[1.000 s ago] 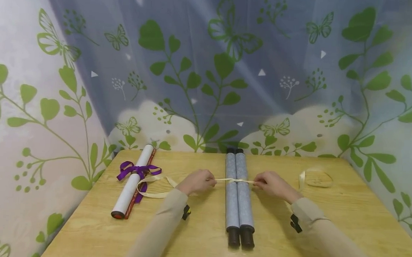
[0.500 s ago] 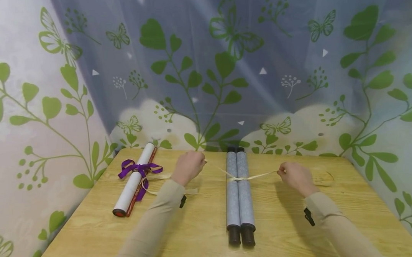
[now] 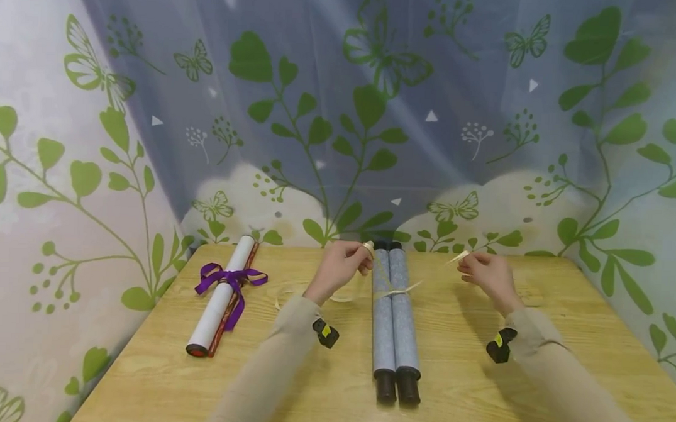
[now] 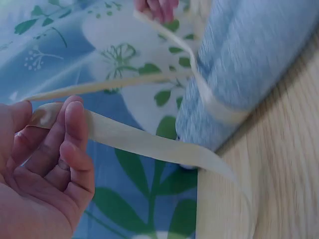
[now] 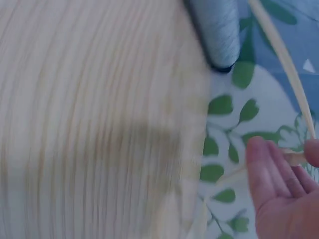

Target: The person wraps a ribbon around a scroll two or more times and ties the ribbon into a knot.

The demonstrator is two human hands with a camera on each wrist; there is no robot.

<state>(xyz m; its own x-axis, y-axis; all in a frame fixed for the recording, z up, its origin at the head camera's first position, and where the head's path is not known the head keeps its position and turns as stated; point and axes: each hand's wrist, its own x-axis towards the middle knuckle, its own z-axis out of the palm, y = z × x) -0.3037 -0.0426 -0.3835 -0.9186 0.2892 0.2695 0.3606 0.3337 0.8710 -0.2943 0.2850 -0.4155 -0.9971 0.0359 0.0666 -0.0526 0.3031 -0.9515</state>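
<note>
A pale blue-grey scroll (image 3: 382, 339), rolled from both ends into two parallel rolls with dark end knobs, lies lengthwise on the table. Round its middle runs a cream ribbon (image 3: 391, 293), crossed on top. My left hand (image 3: 340, 268), raised beside the far left part of the scroll, pinches one end of this ribbon between thumb and fingers. In the left wrist view a loose tail of ribbon (image 4: 139, 142) hangs from that pinch towards the table. Off to the right, my right hand (image 3: 489, 277) pinches the other end, and the ribbon (image 5: 284, 55) rises from its fingertips in the right wrist view.
At the left lies a white scroll (image 3: 211, 322) with a purple ribbon bow (image 3: 230, 277) and a red patterned strip (image 3: 223, 325) along its side. The wooden table (image 3: 563, 372) meets a leaf-printed curtain (image 3: 296, 140) at its back edge.
Both hands have come up from close beside the knot. The right hand has moved outward; the left went out, then back towards the scroll. The ribbon between them, taut before, is slacker.
</note>
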